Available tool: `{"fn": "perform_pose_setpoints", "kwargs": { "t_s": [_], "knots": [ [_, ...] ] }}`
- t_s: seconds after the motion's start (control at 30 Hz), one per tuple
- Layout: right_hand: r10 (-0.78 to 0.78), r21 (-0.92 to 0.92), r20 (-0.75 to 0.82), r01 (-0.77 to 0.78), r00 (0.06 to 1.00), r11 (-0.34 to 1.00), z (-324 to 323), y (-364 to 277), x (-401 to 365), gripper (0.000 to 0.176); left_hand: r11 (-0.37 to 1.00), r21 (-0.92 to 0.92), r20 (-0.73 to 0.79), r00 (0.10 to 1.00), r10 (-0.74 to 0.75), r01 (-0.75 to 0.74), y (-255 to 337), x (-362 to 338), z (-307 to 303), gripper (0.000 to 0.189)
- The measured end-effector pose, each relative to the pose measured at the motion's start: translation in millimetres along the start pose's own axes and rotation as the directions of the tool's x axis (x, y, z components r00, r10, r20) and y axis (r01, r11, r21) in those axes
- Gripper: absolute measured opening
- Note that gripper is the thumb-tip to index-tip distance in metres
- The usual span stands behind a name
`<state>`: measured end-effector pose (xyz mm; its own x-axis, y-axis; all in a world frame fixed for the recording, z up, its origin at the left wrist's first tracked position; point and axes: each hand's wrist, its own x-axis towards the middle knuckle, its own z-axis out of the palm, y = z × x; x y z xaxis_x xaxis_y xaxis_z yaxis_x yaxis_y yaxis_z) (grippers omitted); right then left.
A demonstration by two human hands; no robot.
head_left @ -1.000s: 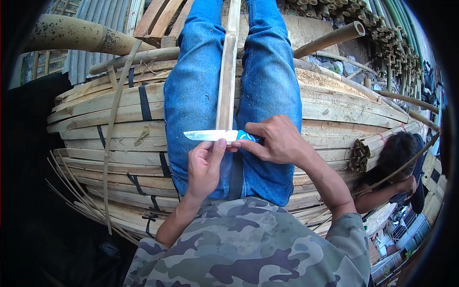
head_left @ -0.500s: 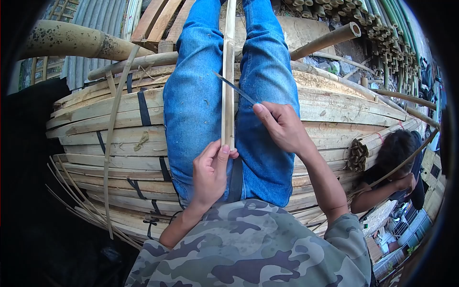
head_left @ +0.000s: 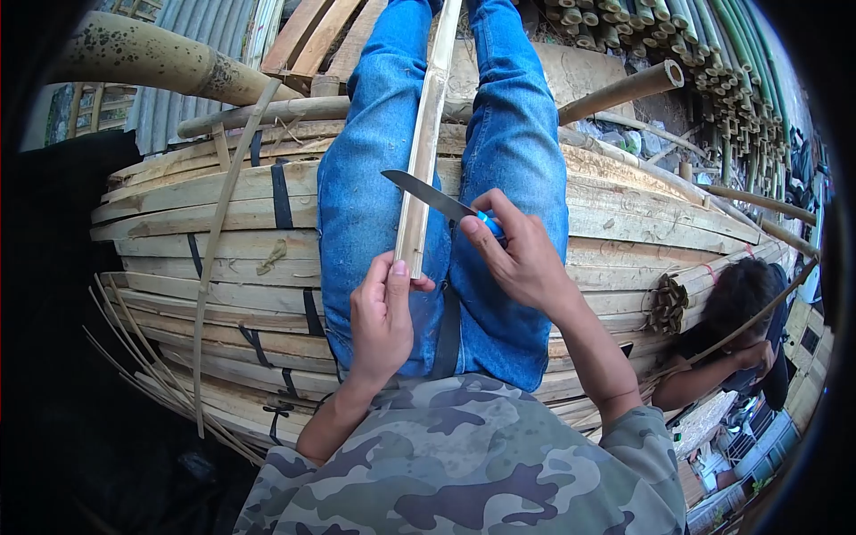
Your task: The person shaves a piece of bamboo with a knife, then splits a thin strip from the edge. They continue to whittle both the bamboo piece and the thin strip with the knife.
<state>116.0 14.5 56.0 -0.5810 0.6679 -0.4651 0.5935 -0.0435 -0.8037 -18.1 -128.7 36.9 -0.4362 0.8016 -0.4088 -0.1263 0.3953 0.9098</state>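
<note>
A long split bamboo strip (head_left: 423, 169) runs between my legs in blue jeans, its near end pinched by my left hand (head_left: 385, 308). My right hand (head_left: 517, 250) is closed round the blue handle of a knife (head_left: 426, 193). The blade points left and lies across the strip, above my left hand, with its flat side showing. Whether the blade touches the strip I cannot tell.
Beneath my legs lie stacked wooden slats (head_left: 241, 245). Thick bamboo poles (head_left: 147, 58) cross at the upper left, and a pile of bamboo (head_left: 664, 27) fills the upper right. Another person (head_left: 740, 294) is at the right. A thin curved strip (head_left: 217, 232) stands at the left.
The knife has turned so its flat side shows, and its handle is now visible. The near end of the strip and my left hand have moved slightly left, tilting the strip.
</note>
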Motion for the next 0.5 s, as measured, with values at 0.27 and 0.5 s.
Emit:
{"fn": "perform_pose_setpoints", "kwargs": {
  "t_s": [0.27,0.5],
  "knots": [
    [-0.174,-0.176,-0.185,0.141,0.967,0.974,-6,2,84,0.034,0.997,-0.074,-0.043,0.999,0.000,-0.004,1,2,-3,0.035],
    [-0.152,-0.088,-0.261,0.133,0.953,0.987,-18,1,97,0.039,1.000,0.019,-0.031,0.999,0.012,-0.011,28,3,-9,0.036]
  ]
}}
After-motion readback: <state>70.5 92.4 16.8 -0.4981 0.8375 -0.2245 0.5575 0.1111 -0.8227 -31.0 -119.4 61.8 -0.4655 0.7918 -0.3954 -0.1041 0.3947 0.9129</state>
